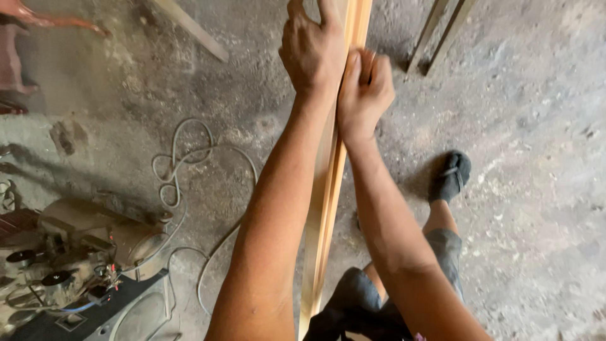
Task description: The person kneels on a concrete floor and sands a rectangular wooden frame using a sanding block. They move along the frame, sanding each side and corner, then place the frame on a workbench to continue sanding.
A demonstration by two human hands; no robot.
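Note:
A long, pale wooden strip [325, 208] runs from the bottom middle up past the top edge, held lengthwise above a dusty concrete floor. My left hand [312, 47] is closed over the strip's left side near the top of the view. Just below and to the right, my right hand [364, 95] presses on the strip with fingers curled, possibly around a small pad that I cannot make out. Both forearms stretch along the wood on either side. My leg in dark shorts and a foot in a black sandal [451, 175] stand to the right.
A dusty machine with a motor [76, 252] sits at the lower left, with a grey cable [180, 164] looping across the floor beside it. Thin wooden slats [435, 31] lean at the top right, another slat [196, 28] at top left, and a reddish object [16, 50] at the far left.

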